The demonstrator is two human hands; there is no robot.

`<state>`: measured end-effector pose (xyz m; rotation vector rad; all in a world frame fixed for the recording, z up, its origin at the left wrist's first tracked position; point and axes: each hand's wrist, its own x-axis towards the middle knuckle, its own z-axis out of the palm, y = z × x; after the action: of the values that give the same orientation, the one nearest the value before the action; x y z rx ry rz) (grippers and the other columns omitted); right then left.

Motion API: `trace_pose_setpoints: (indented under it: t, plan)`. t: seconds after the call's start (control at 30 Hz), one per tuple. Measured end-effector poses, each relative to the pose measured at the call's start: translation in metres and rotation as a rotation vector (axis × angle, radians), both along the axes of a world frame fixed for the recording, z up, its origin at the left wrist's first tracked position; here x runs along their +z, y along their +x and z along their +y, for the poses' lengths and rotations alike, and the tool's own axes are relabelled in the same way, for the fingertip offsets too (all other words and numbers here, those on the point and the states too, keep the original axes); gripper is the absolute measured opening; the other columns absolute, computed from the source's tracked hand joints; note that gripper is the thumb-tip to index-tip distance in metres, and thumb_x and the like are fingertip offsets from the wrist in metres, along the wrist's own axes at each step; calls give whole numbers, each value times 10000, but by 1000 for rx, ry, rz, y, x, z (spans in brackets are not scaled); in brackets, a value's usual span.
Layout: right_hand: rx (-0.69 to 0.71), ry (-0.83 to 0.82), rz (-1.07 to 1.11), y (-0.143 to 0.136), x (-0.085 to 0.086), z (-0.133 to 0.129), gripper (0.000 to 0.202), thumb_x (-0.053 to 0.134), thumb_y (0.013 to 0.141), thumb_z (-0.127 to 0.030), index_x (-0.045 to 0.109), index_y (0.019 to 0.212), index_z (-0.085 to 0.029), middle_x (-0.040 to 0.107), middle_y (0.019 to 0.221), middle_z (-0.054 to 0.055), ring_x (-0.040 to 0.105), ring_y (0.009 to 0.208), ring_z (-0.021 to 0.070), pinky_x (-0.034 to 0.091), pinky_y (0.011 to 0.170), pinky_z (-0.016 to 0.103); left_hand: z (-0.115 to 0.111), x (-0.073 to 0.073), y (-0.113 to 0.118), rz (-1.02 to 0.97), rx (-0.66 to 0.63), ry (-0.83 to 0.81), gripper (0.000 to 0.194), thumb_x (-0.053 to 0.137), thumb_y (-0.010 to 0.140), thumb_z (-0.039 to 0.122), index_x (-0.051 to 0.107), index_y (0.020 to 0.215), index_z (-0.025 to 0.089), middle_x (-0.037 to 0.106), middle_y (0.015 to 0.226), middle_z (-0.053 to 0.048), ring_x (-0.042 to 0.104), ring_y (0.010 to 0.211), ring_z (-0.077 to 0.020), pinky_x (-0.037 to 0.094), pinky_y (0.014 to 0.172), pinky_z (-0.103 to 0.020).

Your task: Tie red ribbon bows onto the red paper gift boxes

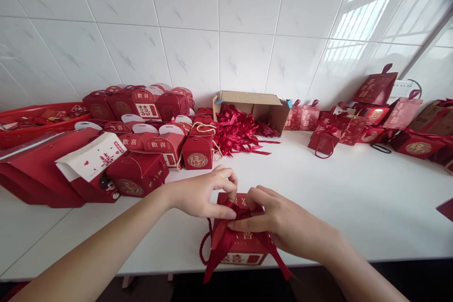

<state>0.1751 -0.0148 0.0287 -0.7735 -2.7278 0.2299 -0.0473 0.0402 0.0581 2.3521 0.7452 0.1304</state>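
A red gift box (244, 245) with white lettering stands at the table's front edge, a twisted red cord handle (202, 247) hanging on its left side. Across its top lies a dark red ribbon (220, 251), gathered in the middle, with two tails hanging down over the front. My left hand (212, 193) is over the box top, thumb and fingers closed in on the gathered ribbon. From the other side my right hand (272, 222) pinches the same ribbon, its index finger and thumb near my left thumb. The ribbon's middle is partly hidden by my fingers.
Rows of red gift boxes (141, 170) stand on the left, beside a red basket (67, 126). An opened cardboard box (247, 98) spills loose red ribbons (233, 130) at the wall. More red boxes and bags (375, 87) are stacked on the right.
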Motion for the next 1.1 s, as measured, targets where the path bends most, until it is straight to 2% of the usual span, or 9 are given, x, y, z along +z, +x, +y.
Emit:
trace_pose_setpoints:
  t: [0.13,0.33,0.47,0.57,0.67,0.87,1.03,1.1]
  plan:
    - [17,12,40,1,-1,0,339,459,945,-172,649,1182,-322,463,833,53,426,766,158,404,683,258,0,-7,1,-126,46,-12,216,605,841,349,499,744,188,523,1056,-12,479,1002,-161,363,930,-270]
    - [23,41,57,2,-3,0,341,469,937,-152,657,1157,-330,475,849,45,443,776,153,431,707,260,-11,-23,4,-264,118,-45,175,512,893,288,480,751,191,544,985,-23,493,953,-155,400,857,-273]
    - [19,38,133,3,-4,1,333,458,923,-98,649,1134,-271,529,908,63,497,826,155,447,697,240,-21,-26,9,-360,137,-38,231,521,889,294,427,706,190,566,967,-42,501,1012,-173,414,889,-291]
    - [-17,34,211,5,-5,0,280,400,936,-84,592,1104,-200,560,907,62,519,800,144,460,683,238,-25,-26,13,-403,167,-52,295,503,905,319,383,666,193,597,912,-47,507,1058,-183,409,931,-303]
    - [-44,25,276,9,-7,-1,217,377,944,-100,522,1077,-191,572,938,63,534,818,150,475,700,259,-26,-28,15,-418,204,-62,325,524,892,329,366,642,195,612,849,-41,533,1031,-192,423,908,-306]
    - [-106,-130,421,10,-11,1,262,451,893,-52,517,1071,-233,571,1007,40,565,886,137,486,771,259,-27,-34,18,-450,289,-116,315,564,853,293,382,618,188,624,864,-45,579,908,-189,454,815,-305]
    - [-285,-288,483,7,-13,1,288,555,845,-91,509,1091,-235,584,890,-1,555,781,119,467,712,248,-28,-35,18,-463,337,-160,305,621,806,279,386,634,190,644,905,-49,580,975,-205,449,853,-317]
    - [-309,-347,488,6,-13,0,241,574,849,-134,530,1066,-230,599,837,-11,552,751,121,454,683,248,-28,-35,17,-461,345,-161,295,634,795,278,403,638,186,651,930,-53,579,1001,-210,440,879,-327]
